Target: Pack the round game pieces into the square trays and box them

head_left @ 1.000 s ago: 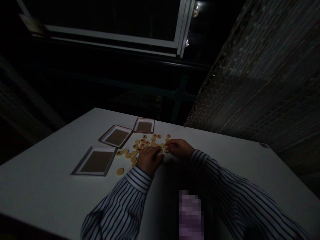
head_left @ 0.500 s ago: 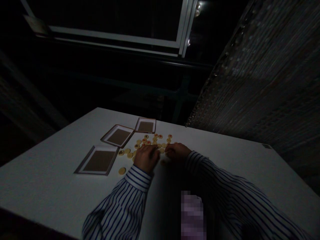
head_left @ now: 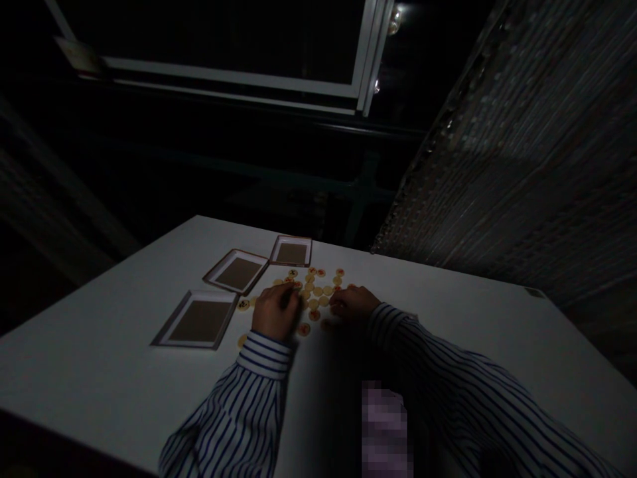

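Observation:
Round pale-yellow xiangqi pieces (head_left: 318,291) lie scattered on a white table (head_left: 438,345), some with red or black characters up, others blank side up. My left hand (head_left: 275,311) is over the left part of the spread, fingers curled down among the pieces; what its fingertips hold, if anything, is hidden. At the right edge of the spread, my right hand (head_left: 354,303) has its fingers bent together beside the pieces, their tips in shadow. Between my hands lie red-marked pieces, one of them a red piece (head_left: 304,328) closer to me.
Three shallow open boxes stand left of and behind the pieces: a near box (head_left: 199,320), a middle box (head_left: 237,271) and a far box (head_left: 292,251). A beaded curtain (head_left: 488,153) hangs at the right. Beyond the table it is dark, with a white-framed window (head_left: 239,78).
My left hand has moved left and slightly back from the middle of the spread, uncovering several pieces, red-marked ones among them. My right hand stays nearly in place.

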{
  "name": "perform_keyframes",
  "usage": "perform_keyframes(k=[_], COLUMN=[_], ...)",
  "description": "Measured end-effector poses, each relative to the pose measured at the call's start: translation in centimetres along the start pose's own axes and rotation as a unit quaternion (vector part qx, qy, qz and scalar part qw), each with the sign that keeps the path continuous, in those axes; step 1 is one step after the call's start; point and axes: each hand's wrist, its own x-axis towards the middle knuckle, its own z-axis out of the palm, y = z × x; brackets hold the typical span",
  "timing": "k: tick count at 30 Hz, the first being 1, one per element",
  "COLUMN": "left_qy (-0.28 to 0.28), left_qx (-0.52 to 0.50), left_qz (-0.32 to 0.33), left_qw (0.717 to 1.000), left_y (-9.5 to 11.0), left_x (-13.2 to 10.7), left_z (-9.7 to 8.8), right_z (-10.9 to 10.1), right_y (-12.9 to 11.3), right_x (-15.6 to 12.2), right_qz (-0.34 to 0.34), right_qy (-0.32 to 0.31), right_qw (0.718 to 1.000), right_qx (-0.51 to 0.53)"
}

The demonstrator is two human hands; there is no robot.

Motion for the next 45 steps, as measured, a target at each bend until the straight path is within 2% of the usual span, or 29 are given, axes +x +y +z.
perform_keyframes(k=[6,13,17,25,32,39,45], left_qy=[0.000,-0.006,-0.023,-0.045,-0.146,-0.140,-0.115], left_qx=[-0.063,-0.013,0.013,0.060,0.094,0.150,0.137], left_qz=[-0.070,-0.110,-0.104,-0.080,0.010,0.038,0.028], left_qw=[0.996,0.994,0.994,0.994,0.985,0.978,0.983], left_y=[-1.1,-1.4,-1.9,-3.8,-4.9,-6.2,-6.3], left_x=[-0.1,-0.7,-1.7,-4.4,-6.0,-6.8,-7.0], left_z=[-1.7,-5.2,-6.6,-8.1,-7.9,-6.3,-6.1], right_z=[0.0,-0.2,-0.4,-0.3,-0.9,-1.4,-1.4], right_y=[0.0,-0.3,-0.5,-0.5,-1.4,-4.0,-5.3], right_x=[0.0,-0.2,-0.4,-0.4,-0.6,-0.6,-0.7], right_qz=[0.000,0.010,0.011,-0.007,-0.022,-0.067,-0.102], right_qy=[-0.005,-0.012,-0.019,0.006,0.055,0.094,0.110], right_qw=[1.000,1.000,0.999,0.999,0.997,0.992,0.988], right_qx=[-0.006,-0.022,-0.035,-0.049,-0.053,-0.053,-0.042])
